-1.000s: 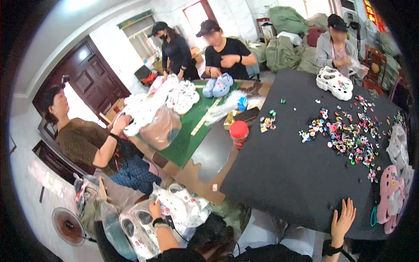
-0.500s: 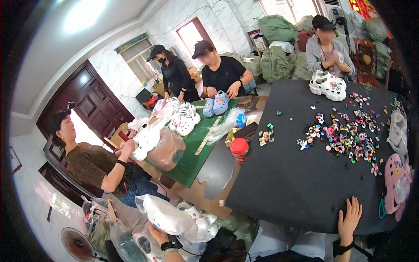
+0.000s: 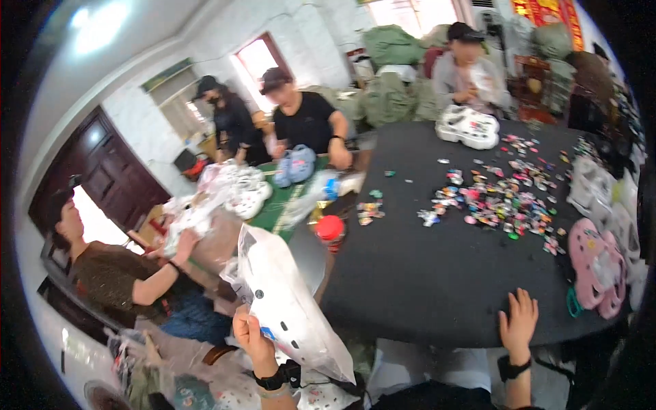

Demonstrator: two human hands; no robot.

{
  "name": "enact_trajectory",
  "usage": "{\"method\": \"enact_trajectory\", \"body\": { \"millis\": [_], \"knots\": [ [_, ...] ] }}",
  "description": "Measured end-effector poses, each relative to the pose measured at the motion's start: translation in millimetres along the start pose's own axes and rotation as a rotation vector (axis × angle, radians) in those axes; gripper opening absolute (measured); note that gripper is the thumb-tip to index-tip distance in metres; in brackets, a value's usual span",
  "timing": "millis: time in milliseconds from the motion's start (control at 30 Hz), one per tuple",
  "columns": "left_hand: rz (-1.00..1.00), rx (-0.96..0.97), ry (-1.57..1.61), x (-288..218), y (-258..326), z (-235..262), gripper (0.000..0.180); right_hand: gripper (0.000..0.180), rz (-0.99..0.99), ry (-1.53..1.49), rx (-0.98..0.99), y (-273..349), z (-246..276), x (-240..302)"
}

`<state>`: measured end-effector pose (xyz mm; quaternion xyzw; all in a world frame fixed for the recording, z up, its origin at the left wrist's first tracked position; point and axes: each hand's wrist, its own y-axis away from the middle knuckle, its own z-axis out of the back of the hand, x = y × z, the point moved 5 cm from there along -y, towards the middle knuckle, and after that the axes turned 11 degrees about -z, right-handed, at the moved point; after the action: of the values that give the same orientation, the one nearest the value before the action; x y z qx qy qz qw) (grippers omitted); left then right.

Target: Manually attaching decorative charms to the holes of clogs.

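Note:
A white clog (image 3: 283,290) in a clear plastic bag is held up at the near left, tilted, with dark holes and a small blue piece showing. My left hand (image 3: 254,339) grips the bag by the side of the clog, fingers closed. My right hand (image 3: 518,322) lies flat on the near edge of the black table (image 3: 424,287), fingers apart, with nothing in it. Beyond it, small colourful shoe charms (image 3: 502,198) are scattered over the table. A pair of pink clogs (image 3: 596,268) rests at the right edge.
White clogs (image 3: 468,128) stand at the table's far side before a seated person. Three other people work on the left, around a green mat (image 3: 268,217) with white and blue clogs. A red-lidded jar (image 3: 330,231) stands between. Bagged shoes (image 3: 229,400) lie low beside me.
My left hand has lifted the bagged white clog up from the pile of bags at the lower left. My right hand still rests on the table. The view has turned slightly right.

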<state>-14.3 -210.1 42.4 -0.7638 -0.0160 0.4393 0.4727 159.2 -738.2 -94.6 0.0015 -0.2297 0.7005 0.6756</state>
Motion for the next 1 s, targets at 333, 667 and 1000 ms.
{"method": "enact_trajectory", "body": {
  "millis": [333,667,1000],
  "knots": [
    [-0.392,0.994,-0.095,9.9,101.8,-267.8,0.023,0.050,-0.019,-0.152,0.021,1.3,2.4,-11.1],
    [-0.296,1.256,-0.200,1.6,134.1,-274.4,0.067,0.067,0.178,-0.613,0.269,-4.5,55.1,53.0],
    [0.236,0.637,-0.582,11.4,132.0,-21.6,0.038,0.068,0.463,-0.247,0.150,-40.3,38.5,116.5]
  ]
}}
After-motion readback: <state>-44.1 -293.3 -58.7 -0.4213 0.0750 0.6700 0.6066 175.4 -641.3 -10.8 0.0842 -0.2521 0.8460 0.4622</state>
